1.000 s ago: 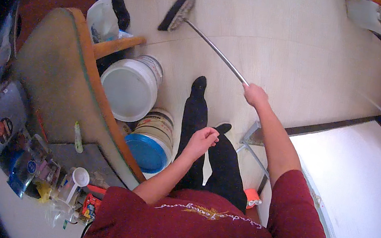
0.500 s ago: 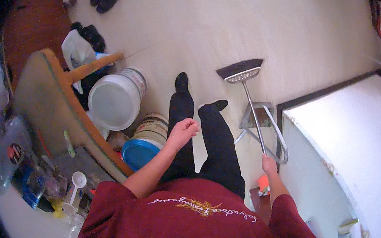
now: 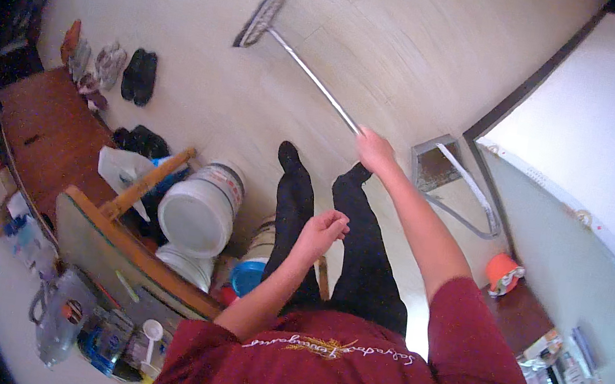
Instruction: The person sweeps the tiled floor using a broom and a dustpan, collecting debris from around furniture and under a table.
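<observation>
At the far left stands a brown bench [image 3: 58, 122], with a pair of black shoes [image 3: 139, 76] on the floor [image 3: 423, 43] above it in the frame. A white bag [image 3: 120, 168] lies near the counter [image 3: 88, 233], whose wooden edge slants past a white bucket [image 3: 196, 216]. The broom [image 3: 263, 17] reaches into the upper middle of the frame, its head left of centre; whether the bristles press on the floor cannot be told. A wide leftward swing could knock the shoes, probably because a single grip far from the head gives little control. In mid-frame the left hand [image 3: 323, 233] is loosely curled in front of the thighs, with nothing visible in it. The right hand [image 3: 376, 153] is closed round the end of the handle [image 3: 329, 94]; a loose wrist could let the head twist. Near the right foot [image 3: 355, 173] stands a metal frame [image 3: 436, 171], apart from it, which a backward step might catch. Farther right sit an orange object [image 3: 502, 273] and a white panel [image 3: 609, 116].
</observation>
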`<control>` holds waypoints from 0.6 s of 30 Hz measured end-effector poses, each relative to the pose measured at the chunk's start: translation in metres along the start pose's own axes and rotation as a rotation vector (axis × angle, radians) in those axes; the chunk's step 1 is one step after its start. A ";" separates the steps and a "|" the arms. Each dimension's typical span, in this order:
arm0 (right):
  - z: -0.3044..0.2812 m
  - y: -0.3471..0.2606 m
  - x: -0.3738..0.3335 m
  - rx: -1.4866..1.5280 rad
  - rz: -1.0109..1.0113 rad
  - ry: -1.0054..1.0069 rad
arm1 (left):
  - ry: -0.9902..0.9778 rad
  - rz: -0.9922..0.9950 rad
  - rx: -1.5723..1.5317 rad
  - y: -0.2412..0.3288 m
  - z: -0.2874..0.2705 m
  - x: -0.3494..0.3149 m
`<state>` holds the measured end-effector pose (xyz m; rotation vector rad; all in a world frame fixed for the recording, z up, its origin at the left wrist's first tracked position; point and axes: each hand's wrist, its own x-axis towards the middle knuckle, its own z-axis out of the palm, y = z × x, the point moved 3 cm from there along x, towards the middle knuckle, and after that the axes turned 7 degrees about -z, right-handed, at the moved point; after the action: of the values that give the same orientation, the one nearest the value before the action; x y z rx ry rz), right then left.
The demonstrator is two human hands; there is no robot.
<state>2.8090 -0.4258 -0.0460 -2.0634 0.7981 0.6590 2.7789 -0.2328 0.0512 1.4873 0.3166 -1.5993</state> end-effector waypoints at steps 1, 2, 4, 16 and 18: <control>-0.004 -0.021 0.030 0.038 0.021 0.007 | -0.015 -0.009 -0.002 -0.001 0.006 0.002; -0.006 -0.038 0.058 0.019 -0.028 -0.021 | -0.024 -0.019 -0.004 -0.001 0.010 0.003; -0.011 -0.064 0.100 -0.025 -0.027 -0.009 | -0.007 -0.048 -0.022 -0.014 0.010 0.012; -0.081 0.160 0.055 0.045 0.188 0.067 | 0.033 -0.073 0.131 -0.007 0.026 0.035; -0.068 0.209 0.015 0.078 0.155 0.118 | -0.021 -0.050 0.178 0.010 0.051 0.039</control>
<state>2.6778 -0.5853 -0.1237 -1.9976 1.0432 0.5840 2.7571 -0.2912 0.0327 1.6056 0.2048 -1.7185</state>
